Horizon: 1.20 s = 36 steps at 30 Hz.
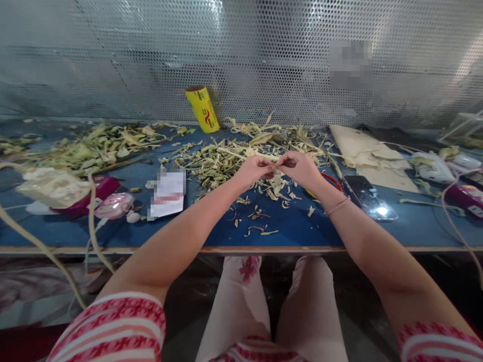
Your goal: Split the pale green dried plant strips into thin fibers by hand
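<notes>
Along the near edge of the blue table a bare strip runs in front of the heap of pale peelings; that strip, dotted only with a few loose shavings, is the freest room, and it lies between the heap and the table's wooden lip; left of the heap sits a white paper slip, and farther left a pink device beside a wrapped packet; right of the heap lies a dark phone on the table, with sheets of brown paper beyond it; behind the heap a yellow roll leans toward the perforated metal wall, which closes off the far side; the left hand and right hand meet just over the heap's near side, fingertips almost touching; both are curled nearly closed, pinching a small pale strip between thumbs and forefingers; the strip hangs just above the shavings; a thin bracelet circles the right wrist.
</notes>
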Motion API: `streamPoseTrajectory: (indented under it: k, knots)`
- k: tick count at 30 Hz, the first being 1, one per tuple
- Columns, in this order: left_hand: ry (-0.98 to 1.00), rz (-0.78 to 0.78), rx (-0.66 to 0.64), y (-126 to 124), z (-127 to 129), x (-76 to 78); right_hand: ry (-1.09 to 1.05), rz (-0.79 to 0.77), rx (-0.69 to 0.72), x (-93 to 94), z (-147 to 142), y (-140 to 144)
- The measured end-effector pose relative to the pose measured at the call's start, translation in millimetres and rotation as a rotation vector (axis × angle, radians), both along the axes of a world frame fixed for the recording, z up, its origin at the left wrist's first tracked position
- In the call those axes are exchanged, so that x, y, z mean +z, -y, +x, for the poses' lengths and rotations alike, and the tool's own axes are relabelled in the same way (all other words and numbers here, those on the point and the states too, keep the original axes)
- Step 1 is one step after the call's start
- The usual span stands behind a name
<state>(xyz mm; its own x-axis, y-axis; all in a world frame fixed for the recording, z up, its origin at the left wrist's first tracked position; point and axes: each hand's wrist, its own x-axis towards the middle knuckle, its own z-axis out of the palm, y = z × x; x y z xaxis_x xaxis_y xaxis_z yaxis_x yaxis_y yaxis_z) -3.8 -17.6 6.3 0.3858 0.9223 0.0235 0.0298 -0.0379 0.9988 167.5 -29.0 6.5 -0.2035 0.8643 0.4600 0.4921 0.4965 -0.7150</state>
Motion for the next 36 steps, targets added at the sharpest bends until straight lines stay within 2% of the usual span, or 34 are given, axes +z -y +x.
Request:
streamPoseTrajectory:
  k: [11,18,29,36]
  knots:
    - [0.031,0.05,0.035,1.7,0.8,1.3,0.058,-0.037,-0.011,-0.4,-0.1,-0.6]
    - [-0.036,0.123,0.018,0.4,-1.5,-0.2,0.023,-0.098,0.005,1.2,0.4,-0.1]
    - [0.048,0.13,0.005,-5.4,-1.8,-5.4,-0.045,-0.072,0.033,0.5,-0.2,-1.5]
    - [-0.004,0.156,-0.003,-2.8,-3.2,-2.4,-0.021,-0.046,0.029,-0.3,-0.4,0.6]
